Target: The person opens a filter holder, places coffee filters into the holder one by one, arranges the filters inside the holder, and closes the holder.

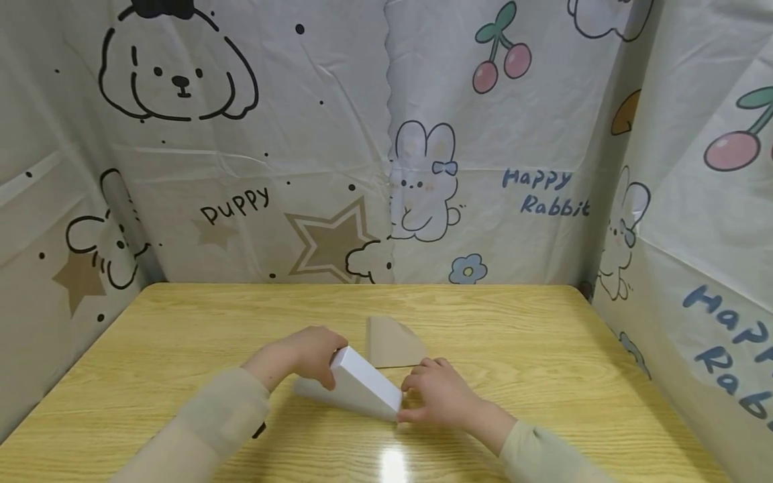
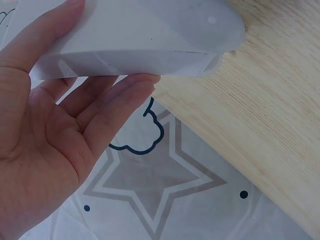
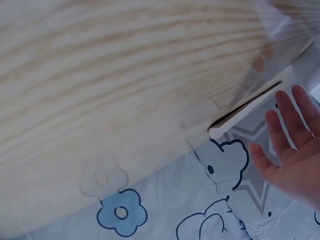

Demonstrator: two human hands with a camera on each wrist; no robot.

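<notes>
A long white box [image 1: 367, 380] is held at a slant over the table, its upper end toward the left. My left hand [image 1: 314, 352] grips that upper end, thumb on one face and fingers along the other side. In the left wrist view a rounded white flap [image 2: 215, 25] shows at the far end of the box. At the box's lower right end is my right hand [image 1: 443, 396], its thumb and fingertips at the edge. The right wrist view shows the right hand's fingers [image 3: 287, 120] spread and lightly bent; its thumb is out of sight there.
Behind the box lies a flat brown piece [image 1: 395, 342] with a curved edge, seemingly card or paper. A small black object [image 1: 259, 430] peeks out beside the left sleeve. The wooden table [image 1: 513, 322] is enclosed by printed cloth [image 1: 338, 147] at the back and both sides.
</notes>
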